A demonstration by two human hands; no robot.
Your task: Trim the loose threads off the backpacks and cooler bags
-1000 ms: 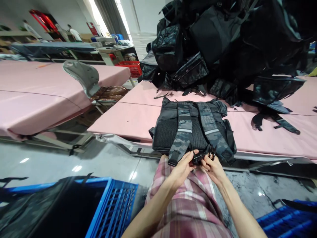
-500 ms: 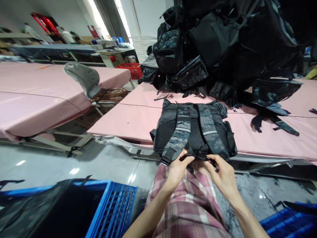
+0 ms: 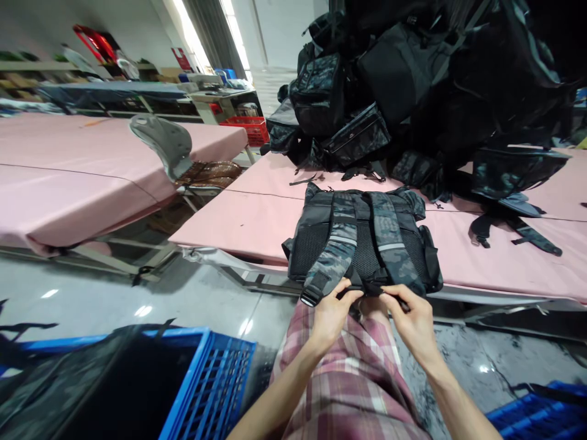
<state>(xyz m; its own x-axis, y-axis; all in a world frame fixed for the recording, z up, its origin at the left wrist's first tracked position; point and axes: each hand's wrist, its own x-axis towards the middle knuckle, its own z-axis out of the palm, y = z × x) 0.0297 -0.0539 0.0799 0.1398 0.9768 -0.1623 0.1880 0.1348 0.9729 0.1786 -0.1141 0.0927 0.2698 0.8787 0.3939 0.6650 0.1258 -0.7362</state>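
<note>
A dark camouflage backpack (image 3: 364, 235) lies at the front edge of the pink-covered table (image 3: 243, 226), its mesh back panel and two shoulder straps facing up. At its lower edge my left hand (image 3: 332, 308) pinches a black webbing strap (image 3: 353, 290), just beside the end of the left shoulder strap. My right hand (image 3: 410, 311) grips the same dark webbing a short way to the right, thumb and fingers together. Between the two hands the webbing runs across the bag's bottom. Small details at the fingertips are too dark to make out.
A tall heap of dark backpacks (image 3: 394, 85) covers the table's back. Blue crates stand on the floor at lower left (image 3: 220, 379) and lower right (image 3: 541, 412), the left one holding a dark bag. A grey chair (image 3: 165, 146) stands by another pink table (image 3: 82, 177).
The view has shifted slightly, so the scene sits a little further right. My right-hand fingers have drawn closer together on the webbing; the backpack stays in place on the table.
</note>
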